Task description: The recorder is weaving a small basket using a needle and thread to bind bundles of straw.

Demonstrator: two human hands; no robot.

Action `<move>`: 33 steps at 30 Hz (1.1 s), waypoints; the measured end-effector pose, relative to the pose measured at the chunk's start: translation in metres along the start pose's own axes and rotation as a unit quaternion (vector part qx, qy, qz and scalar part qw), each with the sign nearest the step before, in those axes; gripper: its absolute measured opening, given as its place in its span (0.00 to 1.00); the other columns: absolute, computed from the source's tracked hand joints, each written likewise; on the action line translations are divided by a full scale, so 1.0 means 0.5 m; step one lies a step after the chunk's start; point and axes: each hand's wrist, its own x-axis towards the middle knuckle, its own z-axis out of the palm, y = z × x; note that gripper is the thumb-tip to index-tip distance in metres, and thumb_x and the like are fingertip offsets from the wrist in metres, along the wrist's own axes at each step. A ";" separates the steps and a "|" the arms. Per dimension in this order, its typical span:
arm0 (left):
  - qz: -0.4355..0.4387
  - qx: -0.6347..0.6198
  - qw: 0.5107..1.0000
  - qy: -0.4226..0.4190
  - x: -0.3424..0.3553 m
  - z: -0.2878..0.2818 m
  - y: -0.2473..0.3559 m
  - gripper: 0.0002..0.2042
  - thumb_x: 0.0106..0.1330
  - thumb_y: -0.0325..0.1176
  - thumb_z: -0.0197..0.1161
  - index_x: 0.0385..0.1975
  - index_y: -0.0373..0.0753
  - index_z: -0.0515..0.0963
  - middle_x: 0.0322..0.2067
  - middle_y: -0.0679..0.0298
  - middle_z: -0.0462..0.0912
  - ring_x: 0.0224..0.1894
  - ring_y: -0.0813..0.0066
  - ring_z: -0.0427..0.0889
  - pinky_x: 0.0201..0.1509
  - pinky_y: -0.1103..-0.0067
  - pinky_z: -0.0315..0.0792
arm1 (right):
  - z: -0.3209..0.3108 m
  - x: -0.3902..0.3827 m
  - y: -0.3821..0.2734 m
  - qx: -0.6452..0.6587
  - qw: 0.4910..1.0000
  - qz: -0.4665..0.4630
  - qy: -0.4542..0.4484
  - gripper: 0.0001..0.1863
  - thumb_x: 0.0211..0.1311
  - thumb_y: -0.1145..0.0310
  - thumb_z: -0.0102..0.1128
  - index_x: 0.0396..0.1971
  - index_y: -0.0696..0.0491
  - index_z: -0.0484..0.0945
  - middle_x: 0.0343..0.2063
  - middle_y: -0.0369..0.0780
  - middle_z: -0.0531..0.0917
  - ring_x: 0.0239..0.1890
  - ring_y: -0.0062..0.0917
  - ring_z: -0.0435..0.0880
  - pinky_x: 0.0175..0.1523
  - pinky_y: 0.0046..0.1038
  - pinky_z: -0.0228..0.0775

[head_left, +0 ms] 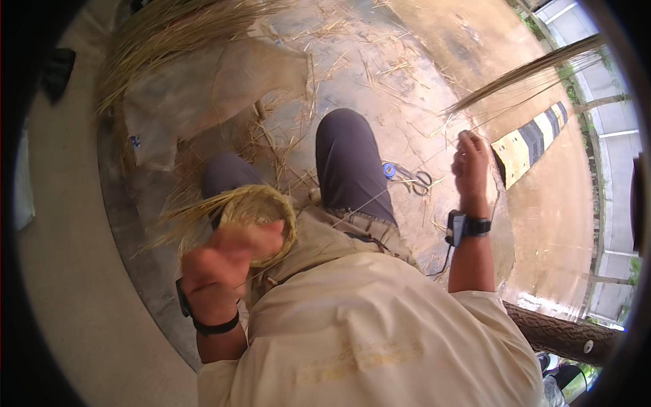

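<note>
1. A person in a pale shirt (352,332) sits with a woven straw basket (289,220) in the lap, over the left thigh, its round mouth facing up toward the camera.
2. The left hand (220,271) is at the basket's near-left rim, its fingers reaching across the mouth; blur makes it impossible to tell whether they grip the straw or merely pass over it.
3. From the far-left side of the basket, loose straw ends (190,214) fan out leftward, their long axis pointing away from the right arm.
4. A thin strand (376,199) runs slantwise from the lap near the basket up to the right, nearly straight; where its lower end is fastened cannot be told.
5. At the upper end, the right hand (470,163) is raised well out to the side, fingertips together, apparently pinched on the strand. From here the basket lies leftward and back toward the body, well apart; the left hand is plainly the nearer. That diagonal between basket and right hand appears to be the line that counts.
6. Beyond the right knee (346,142), dark-handled scissors (411,178) lie on the ground, below the strand's upper stretch.
</note>
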 end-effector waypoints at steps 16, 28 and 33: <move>0.098 -0.110 0.979 0.139 -0.110 -0.272 0.265 0.11 0.71 0.23 0.55 0.29 0.42 0.62 0.21 0.69 0.62 0.20 0.79 0.59 0.24 0.78 0.57 | -0.194 0.050 0.262 -0.123 0.975 0.150 0.112 0.12 0.68 0.62 0.67 0.33 0.50 0.72 0.14 0.27 0.63 0.11 0.15 0.59 0.15 0.24 0.47; 0.119 0.085 0.911 0.386 -0.340 -0.614 0.578 0.09 0.78 0.24 0.47 0.31 0.40 0.61 0.29 0.66 0.58 0.27 0.75 0.56 0.31 0.75 0.58 | -0.362 -0.007 0.462 -0.181 0.927 0.286 0.163 0.13 0.64 0.62 0.68 0.29 0.52 0.72 0.15 0.31 0.67 0.12 0.21 0.65 0.16 0.30 0.55; 0.009 -0.333 0.924 0.189 -0.205 -0.432 0.387 0.03 0.79 0.30 0.52 0.46 0.43 0.72 0.40 0.68 0.68 0.39 0.76 0.66 0.44 0.74 0.65 | -0.273 0.007 0.382 -0.430 0.873 0.218 -0.068 0.13 0.64 0.60 0.68 0.34 0.54 0.79 0.15 0.30 0.68 0.12 0.18 0.64 0.16 0.28 0.55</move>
